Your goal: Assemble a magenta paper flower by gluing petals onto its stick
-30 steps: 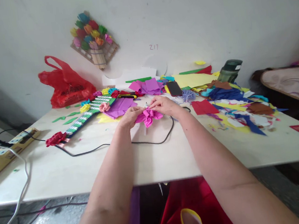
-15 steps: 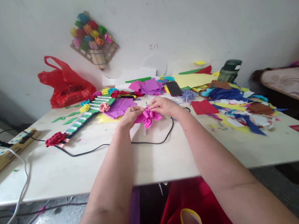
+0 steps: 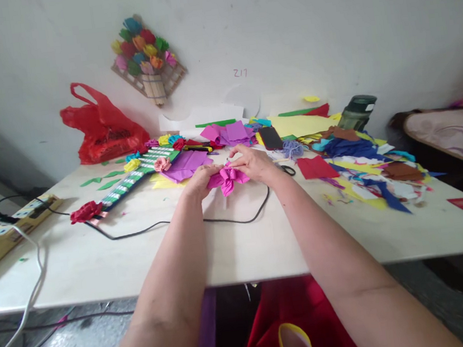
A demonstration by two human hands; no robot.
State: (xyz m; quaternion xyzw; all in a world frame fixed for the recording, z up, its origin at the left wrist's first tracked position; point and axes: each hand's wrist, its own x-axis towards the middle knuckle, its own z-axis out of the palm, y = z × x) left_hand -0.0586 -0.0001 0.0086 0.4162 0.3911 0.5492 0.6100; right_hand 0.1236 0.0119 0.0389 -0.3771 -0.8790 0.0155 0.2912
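Note:
Between my hands, above the white table (image 3: 250, 255), is a magenta paper flower (image 3: 228, 180) with several loose petals. My left hand (image 3: 202, 181) pinches its left side. On the other side, the fingertips of my right hand (image 3: 252, 164) are closed at the top of the flower, with the index finger arched. Behind my left hand lies a folded sheet of purple crepe paper (image 3: 188, 165). A green and white striped panel trimmed with paper roses (image 3: 129, 181) rests further left.
A black cable (image 3: 145, 230) crosses the table under my forearms. Paper scraps (image 3: 365, 162) heap at the right, near a green bottle (image 3: 358, 113) and a phone (image 3: 270, 138). A red plastic bag (image 3: 108, 132) stands back left; a power strip (image 3: 22, 227) lies at the left edge.
My right index finger has lifted and arched a little higher over the flower. The left hand keeps its pinch. The view has shifted slightly.

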